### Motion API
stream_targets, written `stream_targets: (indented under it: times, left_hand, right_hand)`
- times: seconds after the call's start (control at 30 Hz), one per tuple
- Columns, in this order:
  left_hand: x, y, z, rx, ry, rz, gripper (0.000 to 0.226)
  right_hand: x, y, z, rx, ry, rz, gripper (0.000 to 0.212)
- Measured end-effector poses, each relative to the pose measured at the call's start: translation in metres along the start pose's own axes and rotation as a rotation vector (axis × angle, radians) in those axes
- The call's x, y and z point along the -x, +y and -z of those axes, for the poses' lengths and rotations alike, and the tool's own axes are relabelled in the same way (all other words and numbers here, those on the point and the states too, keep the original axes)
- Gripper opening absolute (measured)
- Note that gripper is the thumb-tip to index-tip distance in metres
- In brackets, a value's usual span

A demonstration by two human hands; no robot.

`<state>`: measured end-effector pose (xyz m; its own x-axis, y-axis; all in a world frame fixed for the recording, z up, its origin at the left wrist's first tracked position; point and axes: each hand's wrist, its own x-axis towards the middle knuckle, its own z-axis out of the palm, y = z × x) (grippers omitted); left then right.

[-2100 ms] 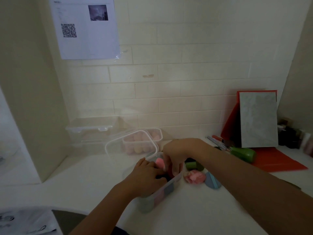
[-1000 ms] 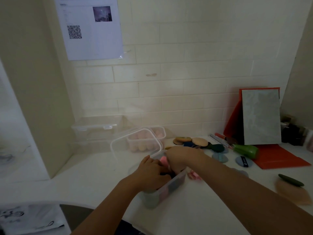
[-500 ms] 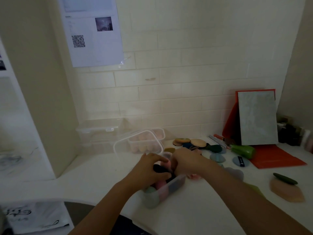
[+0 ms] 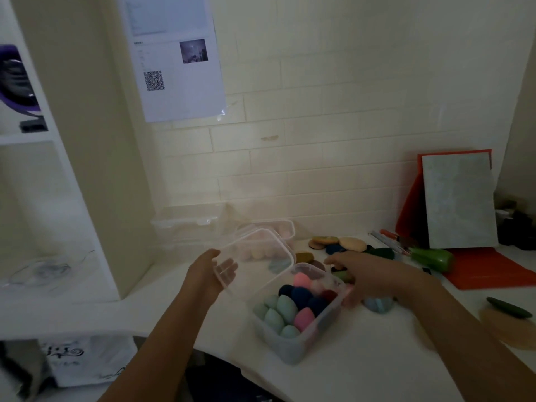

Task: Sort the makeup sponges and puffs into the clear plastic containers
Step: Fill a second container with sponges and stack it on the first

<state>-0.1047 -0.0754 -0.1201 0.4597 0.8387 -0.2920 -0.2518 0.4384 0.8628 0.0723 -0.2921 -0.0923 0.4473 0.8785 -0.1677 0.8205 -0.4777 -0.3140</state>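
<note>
The left hand [image 4: 210, 272] grasps a clear plastic lid [image 4: 261, 253] beside the clear, sponge-filled rectangular container [image 4: 293, 348]. The right hand [image 4: 365, 275], fingers released, hovers over loose round puffs [image 4: 352, 244].

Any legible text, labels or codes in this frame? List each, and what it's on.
No words can be read.
Paper sheet on the wall: QR code, printed lines too small and blurred.
White bag, lower left: black script print, unreadable.
</note>
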Motion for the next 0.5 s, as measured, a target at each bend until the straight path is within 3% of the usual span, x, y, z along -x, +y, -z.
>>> stream_targets:
  times: [0.1, 0.2, 0.3, 0.4, 0.43, 0.5]
  left_hand:
    - [0.004, 0.015, -0.007, 0.002, -0.084, -0.065, 0.033]
    - [0.016, 0.027, -0.016, -0.199, -0.208, -0.2, 0.042]
    - [0.04, 0.031, -0.026, -0.698, -0.35, -0.324, 0.042]
    - [0.068, 0.024, -0.032, -1.213, -0.525, -0.353, 0.022]
    - [0.073, 0.02, -0.033, -1.366, -0.578, -0.332, 0.026]
    - [0.066, 0.007, -0.026, -1.672, -0.605, -0.268, 0.065]
  right_hand:
    - [0.0, -0.002, -0.013, -0.083, 0.011, -0.041, 0.089]
    - [-0.002, -0.004, -0.023, -0.209, 0.063, -0.028, 0.088]
    - [-0.005, -0.01, -0.032, -0.267, 0.092, -0.009, 0.092]
    - [-0.009, -0.013, -0.039, -0.318, 0.095, -0.001, 0.093]
    - [-0.01, -0.012, -0.039, -0.339, 0.083, 0.001, 0.098]
    - [-0.008, -0.011, -0.036, -0.349, 0.08, -0.004, 0.117]
